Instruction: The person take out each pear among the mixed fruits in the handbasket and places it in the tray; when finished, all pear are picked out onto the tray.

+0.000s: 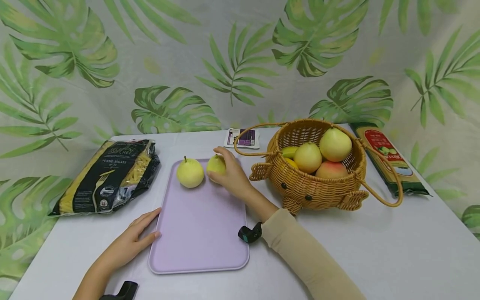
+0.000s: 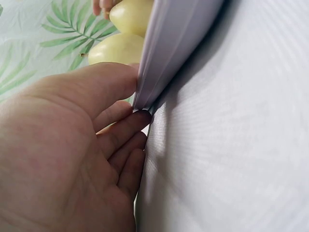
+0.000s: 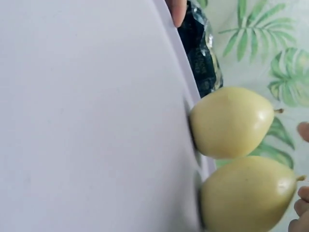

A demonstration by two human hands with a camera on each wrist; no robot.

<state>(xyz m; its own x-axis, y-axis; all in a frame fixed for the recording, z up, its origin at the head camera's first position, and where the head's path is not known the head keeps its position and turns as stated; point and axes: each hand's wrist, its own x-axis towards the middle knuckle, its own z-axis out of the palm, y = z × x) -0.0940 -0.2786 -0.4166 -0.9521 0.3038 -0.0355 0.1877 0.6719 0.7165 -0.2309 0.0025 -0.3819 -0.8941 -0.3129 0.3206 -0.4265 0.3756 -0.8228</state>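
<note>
One pear (image 1: 216, 165) stands at the far end of the tray (image 1: 198, 233), the right hand (image 1: 233, 177) loosely spread about it. Steady handling calls for a light, even touch clear of the stem, while the left hand (image 1: 131, 239), fingers extended, braces the tray's edge. Rounded, pale yellow and softly shiny, it stands stem up beside a second pear (image 1: 190, 173).

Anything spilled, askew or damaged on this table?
Nothing stands out: the two pears sit stem-up on the lilac tray, the wicker basket stands upright with fruit inside, and no spill or damage shows.
</note>
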